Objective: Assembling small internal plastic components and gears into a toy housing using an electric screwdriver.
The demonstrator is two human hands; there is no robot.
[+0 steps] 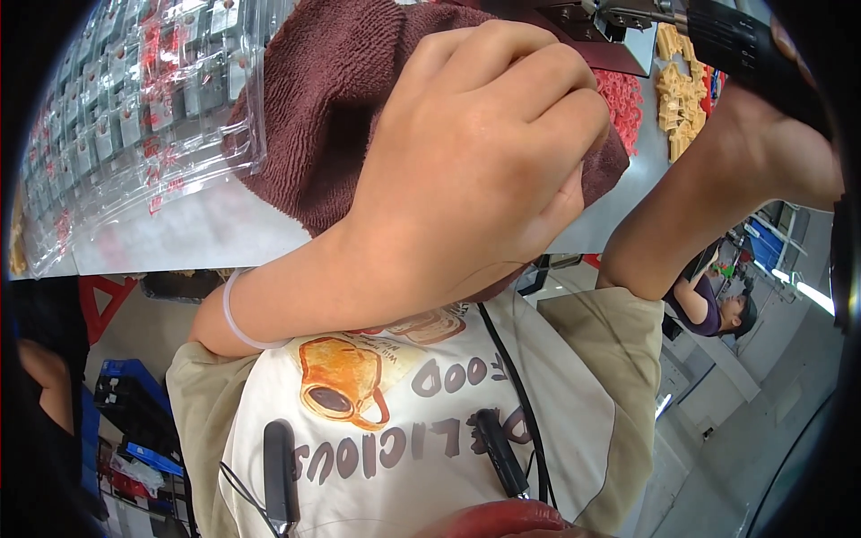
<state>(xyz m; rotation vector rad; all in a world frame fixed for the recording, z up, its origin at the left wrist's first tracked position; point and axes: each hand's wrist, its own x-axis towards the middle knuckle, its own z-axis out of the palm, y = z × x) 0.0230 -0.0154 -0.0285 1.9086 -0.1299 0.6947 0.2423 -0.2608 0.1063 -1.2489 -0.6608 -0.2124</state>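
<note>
My left hand (484, 143) is in the middle, back turned up, with its fingers curled in. Its fingertips are hidden, so whatever they may grip does not show. Beneath it lies a bunched dark brown towel (300, 108). My right hand (789, 143), cut by the right rim, is wrapped round a black electric screwdriver (740, 58). The screwdriver lies nearly level, its metal shaft pointing left at a dark metal fixture (583, 18) at the top edge. That fixture sits just beyond my left knuckles and is partly cut off.
Clear plastic trays (117, 134) of small grey parts stand at the left on the pale table (179, 224). Pink-red parts (621, 103) and yellow plastic parts (679, 108) lie at the back right. Another person (704, 300) is at the far right. Blue and black crates (134, 394) are at lower left.
</note>
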